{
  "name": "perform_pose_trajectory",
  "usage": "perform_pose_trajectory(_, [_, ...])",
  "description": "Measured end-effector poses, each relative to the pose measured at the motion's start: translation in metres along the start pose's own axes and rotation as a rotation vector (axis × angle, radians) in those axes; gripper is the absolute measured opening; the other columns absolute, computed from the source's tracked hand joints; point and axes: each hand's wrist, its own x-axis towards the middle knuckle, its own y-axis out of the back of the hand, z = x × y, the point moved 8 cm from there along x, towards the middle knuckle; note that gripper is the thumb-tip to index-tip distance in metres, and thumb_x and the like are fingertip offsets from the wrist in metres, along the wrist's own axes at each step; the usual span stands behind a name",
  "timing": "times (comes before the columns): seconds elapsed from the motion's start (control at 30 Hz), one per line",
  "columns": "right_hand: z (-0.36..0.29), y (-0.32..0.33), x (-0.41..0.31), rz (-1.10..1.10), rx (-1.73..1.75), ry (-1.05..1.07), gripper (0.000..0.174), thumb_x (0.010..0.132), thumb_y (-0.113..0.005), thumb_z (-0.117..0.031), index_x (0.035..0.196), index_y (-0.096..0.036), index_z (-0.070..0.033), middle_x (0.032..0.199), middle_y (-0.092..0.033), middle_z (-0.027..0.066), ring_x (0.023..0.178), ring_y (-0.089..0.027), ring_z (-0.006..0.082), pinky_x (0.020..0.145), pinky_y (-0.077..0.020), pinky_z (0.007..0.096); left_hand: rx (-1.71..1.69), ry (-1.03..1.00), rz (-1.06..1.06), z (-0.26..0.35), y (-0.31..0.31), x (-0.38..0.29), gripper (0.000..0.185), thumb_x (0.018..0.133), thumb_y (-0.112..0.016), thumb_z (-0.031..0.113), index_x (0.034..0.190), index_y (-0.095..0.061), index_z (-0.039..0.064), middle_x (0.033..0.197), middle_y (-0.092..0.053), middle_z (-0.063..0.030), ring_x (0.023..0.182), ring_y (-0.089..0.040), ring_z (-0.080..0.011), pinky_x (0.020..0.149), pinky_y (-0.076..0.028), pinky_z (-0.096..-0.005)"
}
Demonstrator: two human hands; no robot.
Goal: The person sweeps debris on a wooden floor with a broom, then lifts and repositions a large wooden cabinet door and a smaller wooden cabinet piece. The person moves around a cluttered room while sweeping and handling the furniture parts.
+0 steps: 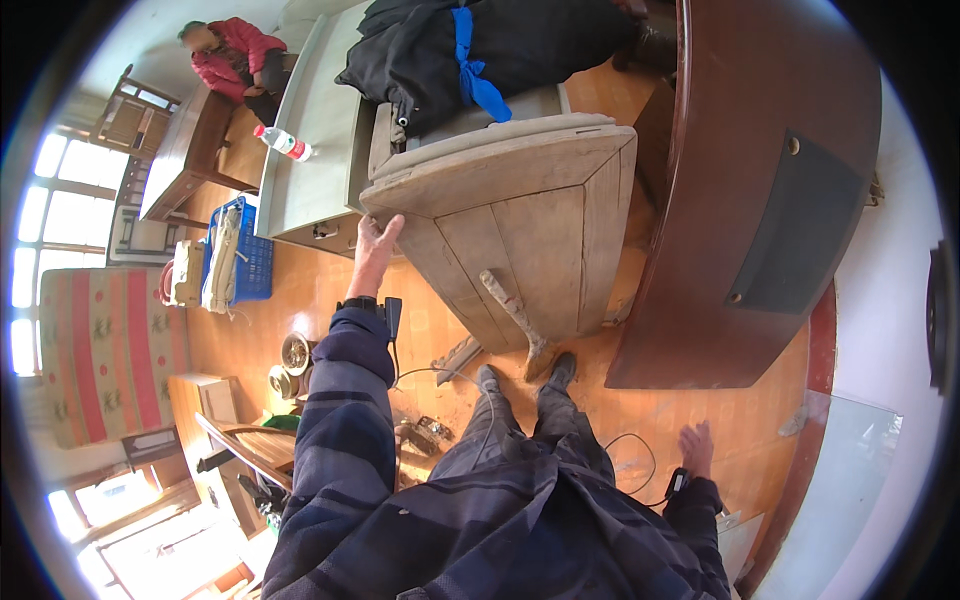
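Before me stands a worn, bare-wood cabinet [517,232], its panelled side towards me and a moulded rim along the top. My left hand [373,251] is at its upper left corner, thumb apart from the fingers and gripping the edge; part of the fingers is hidden. A worn brush [517,311] with a stained handle stands bristles down near my feet, against the panel. Out to the right, my right hand [697,448] hangs over the floor with nothing in it, fingers somewhat apart. A black cloth bundle [555,52] with a blue tie [469,64] lies over the cabinet.
A dark red-brown desk [750,187] stands close on the right. At left are a pale desk [307,165] with a plastic bottle [283,142] and a blue crate [251,259]. A seated person [236,56] is beyond. Cables [487,435] hang near my legs; a glass sheet [847,465] leans at right.
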Motion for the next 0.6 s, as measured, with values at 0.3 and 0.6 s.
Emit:
perform_pose_trajectory(0.3, [0.013,-0.033,-0.052,0.056,0.023,0.02,0.059,0.097,-0.054,-0.05,0.135,-0.047,-0.006,0.116,-0.066,0.0153,0.101,-0.065,0.0246,0.078,-0.0548,0.0348,-0.073,0.035,-0.058,0.02,0.006,0.037,0.076,0.087,-0.07,0.053,0.134,-0.052,-0.004,0.129,-0.059,-0.0118,0.118,-0.053,-0.0203,0.1,-0.041,-0.0319])
perform_pose_trajectory(0.6, [0.194,0.034,-0.157,0.195,0.302,-0.115,0.078,0.093,-0.057,-0.059,0.143,-0.038,-0.002,0.122,-0.063,0.018,0.101,-0.066,0.0278,0.082,-0.0539,0.037,-0.101,0.024,-0.157,-0.016,-0.003,0.057,0.1,0.081,-0.069,0.067,0.139,-0.044,-0.011,0.138,-0.052,-0.014,0.124,-0.048,-0.0213,0.106,-0.037,-0.0328])
